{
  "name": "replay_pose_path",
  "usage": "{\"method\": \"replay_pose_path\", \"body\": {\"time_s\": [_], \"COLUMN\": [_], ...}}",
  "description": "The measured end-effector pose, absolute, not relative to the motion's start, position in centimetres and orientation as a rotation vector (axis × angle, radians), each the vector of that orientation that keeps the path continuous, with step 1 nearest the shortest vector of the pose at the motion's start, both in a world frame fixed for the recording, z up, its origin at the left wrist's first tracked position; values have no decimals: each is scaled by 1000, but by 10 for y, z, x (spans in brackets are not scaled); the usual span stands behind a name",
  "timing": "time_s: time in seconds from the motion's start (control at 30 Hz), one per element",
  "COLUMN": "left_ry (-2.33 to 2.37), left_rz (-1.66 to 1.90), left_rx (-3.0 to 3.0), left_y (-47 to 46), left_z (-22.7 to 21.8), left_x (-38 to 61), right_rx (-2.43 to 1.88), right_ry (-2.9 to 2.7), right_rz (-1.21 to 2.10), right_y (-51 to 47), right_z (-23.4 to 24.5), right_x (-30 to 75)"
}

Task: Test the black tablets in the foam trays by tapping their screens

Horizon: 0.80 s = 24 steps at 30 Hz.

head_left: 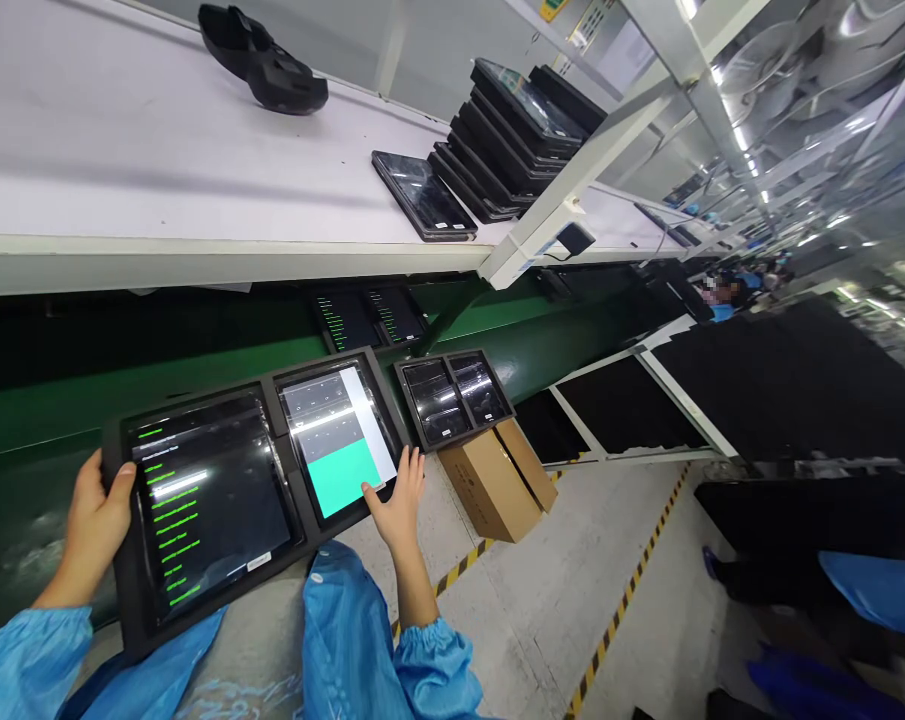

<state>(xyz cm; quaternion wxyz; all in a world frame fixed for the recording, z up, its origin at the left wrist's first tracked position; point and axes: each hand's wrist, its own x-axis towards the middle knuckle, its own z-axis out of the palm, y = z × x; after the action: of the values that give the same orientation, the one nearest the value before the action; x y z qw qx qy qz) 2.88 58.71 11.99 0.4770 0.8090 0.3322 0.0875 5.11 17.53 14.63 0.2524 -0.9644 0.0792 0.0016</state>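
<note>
A black tray (280, 440) with two tablets set side by side is in front of me, tilted. The left tablet (219, 500) shows lines of green text on a dark screen. The right tablet (339, 435) has a screen part grey, part white, with a teal block at its lower part. My left hand (99, 510) grips the tray's left edge, thumb on top and some fingers hidden. At the right tablet's lower right corner is my right hand (399, 500), its thumb touching the screen edge and its fingers stretched out beside the tray's right edge.
Another tray with two dark tablets (456, 397) lies to the right, above a cardboard box (497, 485). Behind, two tablets (369, 318) with green text lie on the green surface (527, 335). A white shelf (159, 170) holds stacked tablets (508, 140) and a black shoe-like object (263, 60).
</note>
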Motion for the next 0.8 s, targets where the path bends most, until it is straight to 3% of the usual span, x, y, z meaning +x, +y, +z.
{"method": "replay_pose_path", "body": {"time_s": [0.8], "left_ry": [836], "left_rz": [228], "left_rx": [1958], "left_y": [588], "left_z": [120], "left_x": [28], "right_rx": [-2614], "right_ry": [173], "right_rz": [-6], "right_y": [195], "right_z": [143], "right_x": [44]}}
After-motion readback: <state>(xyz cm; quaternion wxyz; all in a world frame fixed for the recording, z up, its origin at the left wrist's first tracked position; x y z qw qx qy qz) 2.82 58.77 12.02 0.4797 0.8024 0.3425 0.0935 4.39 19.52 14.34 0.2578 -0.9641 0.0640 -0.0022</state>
